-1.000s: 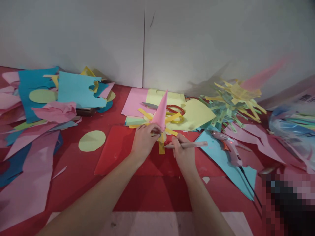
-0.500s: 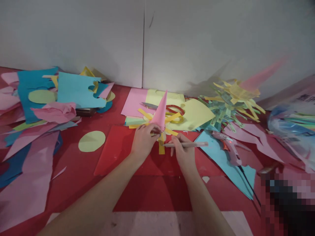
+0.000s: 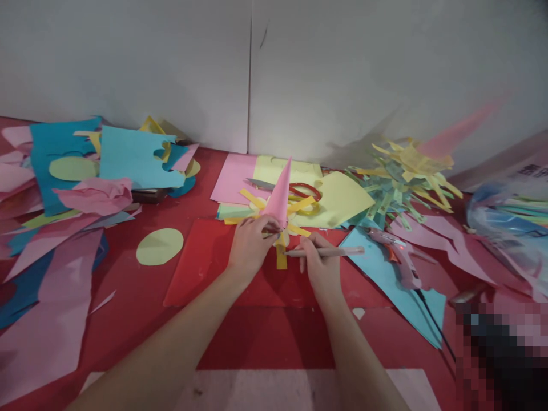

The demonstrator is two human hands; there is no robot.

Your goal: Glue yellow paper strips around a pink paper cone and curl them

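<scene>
A pink paper cone stands with its tip up, and yellow paper strips spread out from its base. My left hand is closed at the base of the cone, pinching it at the lower left side; its fingertips are partly hidden. In my right hand is a pen, gripped as for writing, with its tip pointing left beside the front yellow strip. Whether the tip touches the strip I cannot tell. Below both hands lies a red board.
Scissors with red handles lie behind the cone on yellow paper. A pink glue gun rests on blue paper to the right. Paper scraps heap up at left, near a pale yellow disc. A fringed paper piece stands back right.
Almost nothing differs. The pen and my right hand have shifted very slightly to the right; my left hand stays at the cone.
</scene>
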